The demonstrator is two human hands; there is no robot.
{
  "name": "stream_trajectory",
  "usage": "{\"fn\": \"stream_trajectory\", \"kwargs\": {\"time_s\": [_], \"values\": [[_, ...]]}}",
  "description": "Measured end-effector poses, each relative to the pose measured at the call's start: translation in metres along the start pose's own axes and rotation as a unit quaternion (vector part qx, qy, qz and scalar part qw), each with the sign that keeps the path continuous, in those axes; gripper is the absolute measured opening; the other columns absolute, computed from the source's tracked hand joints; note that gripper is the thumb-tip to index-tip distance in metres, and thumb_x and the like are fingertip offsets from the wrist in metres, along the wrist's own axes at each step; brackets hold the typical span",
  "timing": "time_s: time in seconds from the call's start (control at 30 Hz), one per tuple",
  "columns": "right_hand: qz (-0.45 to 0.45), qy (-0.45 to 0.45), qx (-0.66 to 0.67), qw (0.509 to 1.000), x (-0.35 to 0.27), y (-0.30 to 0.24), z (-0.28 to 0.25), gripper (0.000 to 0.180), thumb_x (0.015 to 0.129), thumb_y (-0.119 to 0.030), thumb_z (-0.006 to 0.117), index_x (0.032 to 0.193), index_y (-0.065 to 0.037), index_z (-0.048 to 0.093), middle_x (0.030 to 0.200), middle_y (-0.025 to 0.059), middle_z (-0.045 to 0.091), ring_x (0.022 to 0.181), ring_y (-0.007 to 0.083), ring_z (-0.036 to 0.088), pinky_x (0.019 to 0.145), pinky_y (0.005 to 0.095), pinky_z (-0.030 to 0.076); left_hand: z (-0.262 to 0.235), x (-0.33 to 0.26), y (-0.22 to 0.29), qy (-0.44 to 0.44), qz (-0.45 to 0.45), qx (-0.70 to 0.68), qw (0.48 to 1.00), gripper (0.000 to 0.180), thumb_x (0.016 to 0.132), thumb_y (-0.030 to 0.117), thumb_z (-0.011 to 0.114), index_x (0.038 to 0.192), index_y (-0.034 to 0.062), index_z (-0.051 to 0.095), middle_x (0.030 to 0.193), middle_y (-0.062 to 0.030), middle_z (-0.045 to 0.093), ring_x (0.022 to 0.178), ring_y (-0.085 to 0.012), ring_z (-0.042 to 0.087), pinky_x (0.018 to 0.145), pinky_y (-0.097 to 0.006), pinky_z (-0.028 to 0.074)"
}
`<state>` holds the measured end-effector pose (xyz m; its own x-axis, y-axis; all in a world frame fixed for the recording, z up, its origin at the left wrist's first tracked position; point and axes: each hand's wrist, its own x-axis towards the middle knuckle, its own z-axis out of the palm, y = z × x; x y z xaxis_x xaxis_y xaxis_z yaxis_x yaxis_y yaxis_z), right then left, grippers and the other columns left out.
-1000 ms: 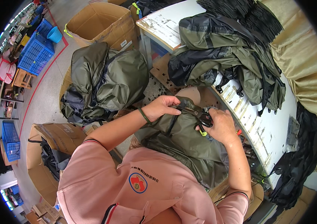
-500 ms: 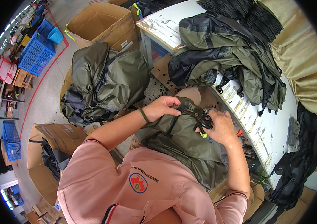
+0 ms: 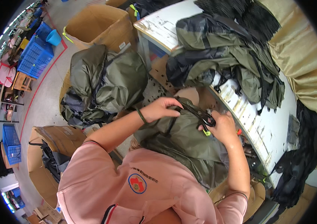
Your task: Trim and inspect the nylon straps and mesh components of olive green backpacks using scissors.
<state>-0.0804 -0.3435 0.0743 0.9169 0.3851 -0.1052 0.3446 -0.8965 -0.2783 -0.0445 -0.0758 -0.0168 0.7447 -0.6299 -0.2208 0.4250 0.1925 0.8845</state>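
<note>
Olive-green coated fabric (image 3: 182,138) lies across my lap and hangs down in folds. My right hand (image 3: 222,125) is closed round the black handles of a pair of scissors (image 3: 202,116), whose blades point up and left toward my other hand. A yellow-green tie (image 3: 206,132) hangs at the handles. With fingers pinched, my left hand (image 3: 162,110) grips the dark edge of the fabric beside the blade tips. The exact spot between the blades is hidden.
A white worktable (image 3: 257,128) with worn stripes stands at the right, bearing a heap of olive and black fabric pieces (image 3: 218,52). More olive fabric (image 3: 125,78) bulges at the left. Cardboard boxes (image 3: 98,24) surround me, and dark scraps litter the floor.
The scissors have turned slightly and shifted a little right with my right hand. My left hand still pinches the fabric near the same place.
</note>
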Motion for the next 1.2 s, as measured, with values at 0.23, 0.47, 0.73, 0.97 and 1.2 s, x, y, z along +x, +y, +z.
{"fn": "stream_trajectory", "kwargs": {"time_s": [0.23,0.47,0.73,0.97,1.2], "values": [[0.074,0.106,0.075,0.989,-0.023,0.024,-0.007,0.032,0.066,-0.016,0.078,0.082,0.000,0.056,0.066,0.0166,0.060,0.064,0.0342,0.061,0.059,0.0381,0.046,-0.002,0.004,-0.012,0.027,0.156,0.252,0.955,0.022,0.090,0.023,0.063,0.086,0.0017,0.059,0.071,-0.0007,0.055,0.071,-0.0073,0.045,0.067,-0.030,0.045],[0.164,0.241,0.368,0.883,-0.062,0.075,-0.045,0.021,0.070,0.014,0.047,0.087,0.000,0.050,0.079,0.0019,0.049,0.066,0.0104,0.055,0.060,0.0222,0.045,-0.088,-0.141,0.155,0.470,0.368,0.065,0.800,0.011,0.086,0.017,0.065,0.079,0.0099,0.061,0.077,0.0046,0.059,0.073,-0.0073,0.051,0.071,-0.027,0.045],[0.159,0.274,0.266,0.910,-0.102,0.183,-0.025,0.011,0.082,0.004,0.054,0.089,-0.004,0.053,0.077,-0.0025,0.048,0.070,0.0060,0.047,0.064,0.0181,0.041,-0.194,-0.270,0.165,0.732,0.444,0.451,0.253,0.018,0.090,0.008,0.057,0.106,0.0004,0.060,0.097,-0.0130,0.061,0.089,-0.0222,0.058,0.082,-0.034,0.047],[0.228,0.276,0.228,0.905,-0.078,0.143,-0.034,0.029,0.076,-0.022,0.076,0.088,-0.003,0.058,0.072,0.0005,0.054,0.070,0.0128,0.048,0.065,0.0290,0.042,-0.264,-0.200,-0.085,0.417,-0.242,0.652,0.585,0.074,0.072,0.052,0.069,0.128,0.0069,0.052,0.139,-0.0244,0.040,0.125,-0.0350,0.044,0.103,-0.041,0.038],[0.305,0.371,0.204,0.853,-0.075,0.163,-0.063,0.039,0.072,-0.024,0.081,0.087,0.000,0.055,0.070,0.0073,0.061,0.063,0.0144,0.054,0.063,0.0312,0.048,-0.269,-0.089,0.051,0.002,-0.604,0.452,0.656,0.070,0.075,0.061,0.067,0.111,0.0020,0.061,0.109,-0.0119,0.065,0.087,-0.0209,0.065,0.071,-0.034,0.054]]}}
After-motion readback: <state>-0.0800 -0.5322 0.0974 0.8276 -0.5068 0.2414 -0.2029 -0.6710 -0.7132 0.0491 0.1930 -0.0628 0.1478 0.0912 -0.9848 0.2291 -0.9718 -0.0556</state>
